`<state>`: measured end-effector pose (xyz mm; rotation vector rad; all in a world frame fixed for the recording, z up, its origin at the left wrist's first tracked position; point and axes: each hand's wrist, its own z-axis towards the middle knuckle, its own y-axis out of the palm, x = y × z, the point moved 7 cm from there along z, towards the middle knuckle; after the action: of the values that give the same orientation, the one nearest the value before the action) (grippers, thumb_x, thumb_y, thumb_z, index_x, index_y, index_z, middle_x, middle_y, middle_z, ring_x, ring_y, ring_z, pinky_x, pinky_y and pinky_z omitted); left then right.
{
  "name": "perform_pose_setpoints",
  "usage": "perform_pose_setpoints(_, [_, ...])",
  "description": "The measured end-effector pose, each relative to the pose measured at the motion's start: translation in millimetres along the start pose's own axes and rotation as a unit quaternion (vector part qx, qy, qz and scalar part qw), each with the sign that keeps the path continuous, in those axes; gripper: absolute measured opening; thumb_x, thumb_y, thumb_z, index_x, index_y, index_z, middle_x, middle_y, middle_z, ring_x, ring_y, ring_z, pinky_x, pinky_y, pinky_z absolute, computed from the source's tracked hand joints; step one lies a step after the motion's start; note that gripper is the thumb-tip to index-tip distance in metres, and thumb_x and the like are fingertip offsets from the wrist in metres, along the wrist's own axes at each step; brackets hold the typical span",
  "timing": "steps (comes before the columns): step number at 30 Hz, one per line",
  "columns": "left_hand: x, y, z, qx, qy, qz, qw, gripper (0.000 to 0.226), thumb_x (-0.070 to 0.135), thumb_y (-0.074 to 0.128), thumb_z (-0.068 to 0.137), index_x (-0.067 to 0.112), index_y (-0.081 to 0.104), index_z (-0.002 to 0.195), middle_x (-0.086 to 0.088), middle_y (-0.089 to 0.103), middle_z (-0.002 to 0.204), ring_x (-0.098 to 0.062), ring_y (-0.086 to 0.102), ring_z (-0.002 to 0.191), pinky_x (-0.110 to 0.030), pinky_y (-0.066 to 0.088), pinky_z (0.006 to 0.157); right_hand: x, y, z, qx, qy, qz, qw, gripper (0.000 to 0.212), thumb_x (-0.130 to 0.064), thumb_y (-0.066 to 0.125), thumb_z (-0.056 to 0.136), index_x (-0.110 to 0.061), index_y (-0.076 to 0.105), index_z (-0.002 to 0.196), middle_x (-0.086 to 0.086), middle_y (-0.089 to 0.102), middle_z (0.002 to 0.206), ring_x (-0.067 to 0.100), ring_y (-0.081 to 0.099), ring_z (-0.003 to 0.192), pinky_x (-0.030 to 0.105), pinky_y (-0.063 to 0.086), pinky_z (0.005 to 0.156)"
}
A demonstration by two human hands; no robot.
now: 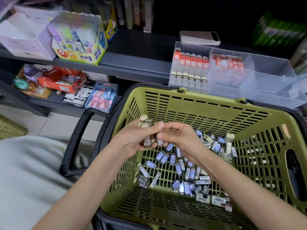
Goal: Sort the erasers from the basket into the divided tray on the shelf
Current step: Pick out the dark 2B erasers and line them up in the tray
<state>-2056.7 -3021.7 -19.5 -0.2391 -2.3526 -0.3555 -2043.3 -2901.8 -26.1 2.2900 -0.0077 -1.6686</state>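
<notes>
Head view: the left hand (132, 138) was closed around a bundle of 2B erasers (147, 140), which was also pinched by the right hand (179, 136), above the basket (207, 98). Many loose erasers (182, 171) were left inside. Only two compartments of the divided tray (269, 77) were partly filled.

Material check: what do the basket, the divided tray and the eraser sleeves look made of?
Basket: moulded plastic, olive, matte; one-piece slotted walls, thick rim.
Tray: clear rigid plastic, faintly frosted; its contents show through the walls.
Erasers: sleeves look like printed paper or thin card with a slight sheen; bare cream ends look like rubber or vinyl, can't tell which.
</notes>
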Motion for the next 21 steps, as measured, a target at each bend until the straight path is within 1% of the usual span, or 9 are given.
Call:
perform_pose_setpoints(4, [0, 2, -4, -0.024, -0.011, 0.001, 1.0, 0.046, 0.025, 0.083, 0.056, 0.013, 0.06, 0.094, -0.001, 0.072, 0.071, -0.013, 0.068, 0.059, -0.023, 0.051, 0.049, -5, -3, -5, -0.03, 0.004, 0.064, 0.998, 0.029, -0.001, 0.071, 0.065, -0.012, 0.073, 0.092, 0.004, 0.073, 0.084, 0.013, 0.068, 0.074, 0.02, 0.054, 0.066])
perform_pose_setpoints(6, [4, 6, -6, -0.039, 0.008, -0.021, 0.999, 0.044, 0.024, 0.083, 0.055, 0.014, 0.06, 0.091, -0.001, 0.071, 0.069, -0.011, 0.065, 0.057, -0.021, 0.048, 0.047, 0, -10, -3, -0.023, 0.026, 0.118, 0.992, 0.023, -0.004, 0.069, 0.071, -0.01, 0.073, 0.093, 0.006, 0.072, 0.081, 0.015, 0.067, 0.069, 0.022, 0.055, 0.063])
perform_pose_setpoints(7, [7, 7, -7, -0.042, 0.023, -0.045, 0.998, 0.045, 0.024, 0.083, 0.054, 0.014, 0.06, 0.091, 0.0, 0.07, 0.067, -0.01, 0.064, 0.055, -0.02, 0.048, 0.046, 9, -15, -1, -0.002, 0.044, 0.103, 0.994, 0.017, -0.008, 0.067, 0.075, -0.008, 0.071, 0.092, 0.006, 0.071, 0.076, 0.015, 0.065, 0.064, 0.023, 0.055, 0.059])
perform_pose_setpoints(9, [14, 6, -9, -0.04, 0.048, -0.129, 0.99, 0.051, 0.023, 0.082, 0.053, 0.014, 0.059, 0.097, 0.0, 0.07, 0.063, -0.01, 0.063, 0.052, -0.018, 0.047, 0.044, 39, -19, 1, 0.037, 0.096, -0.088, 0.991, 0.012, -0.019, 0.065, 0.084, -0.008, 0.066, 0.088, 0.004, 0.066, 0.067, 0.016, 0.06, 0.058, 0.025, 0.054, 0.056])
perform_pose_setpoints(11, [20, 4, -10, -0.056, 0.067, -0.233, 0.968, 0.058, 0.026, 0.084, 0.053, 0.012, 0.059, 0.103, -0.004, 0.07, 0.066, -0.011, 0.062, 0.054, -0.018, 0.046, 0.043, 79, -8, 0, 0.001, 0.139, -0.311, 0.94, 0.021, -0.03, 0.067, 0.084, -0.01, 0.066, 0.09, 0.004, 0.067, 0.074, 0.016, 0.062, 0.065, 0.029, 0.056, 0.068])
perform_pose_setpoints(14, [28, 2, -14, -0.111, 0.097, -0.339, 0.929, 0.044, 0.026, 0.08, 0.056, 0.009, 0.063, 0.093, -0.004, 0.067, 0.073, -0.012, 0.061, 0.057, -0.018, 0.047, 0.045, 128, 20, -2, -0.09, 0.148, -0.478, 0.861, 0.047, -0.036, 0.071, 0.081, -0.006, 0.06, 0.115, 0.01, 0.067, 0.106, 0.022, 0.064, 0.095, 0.034, 0.051, 0.086])
perform_pose_setpoints(18, [32, -4, -16, -0.115, 0.115, -0.393, 0.905, 0.038, 0.022, 0.082, 0.049, 0.008, 0.068, 0.082, -0.004, 0.065, 0.074, -0.012, 0.061, 0.057, -0.016, 0.046, 0.048, 150, 47, 1, -0.126, 0.043, -0.672, 0.729, 0.059, -0.05, 0.065, 0.08, -0.005, 0.054, 0.115, 0.013, 0.059, 0.113, 0.028, 0.057, 0.1, 0.036, 0.05, 0.08])
perform_pose_setpoints(20, [35, -5, -17, -0.114, 0.123, -0.394, 0.903, 0.033, 0.021, 0.083, 0.047, 0.007, 0.073, 0.074, -0.005, 0.065, 0.074, -0.014, 0.061, 0.058, -0.018, 0.047, 0.048, 160, 51, -2, -0.118, 0.037, -0.686, 0.717, 0.067, -0.052, 0.065, 0.079, -0.004, 0.048, 0.122, 0.015, 0.061, 0.112, 0.03, 0.06, 0.097, 0.036, 0.052, 0.078])
perform_pose_setpoints(21, [36, -5, -18, -0.115, 0.126, -0.394, 0.903, 0.031, 0.02, 0.083, 0.046, 0.007, 0.074, 0.072, -0.006, 0.065, 0.074, -0.014, 0.061, 0.058, -0.019, 0.048, 0.047, 164, 50, -5, -0.11, 0.046, -0.667, 0.735, 0.069, -0.049, 0.067, 0.079, -0.004, 0.046, 0.126, 0.015, 0.062, 0.113, 0.03, 0.061, 0.098, 0.035, 0.052, 0.079])
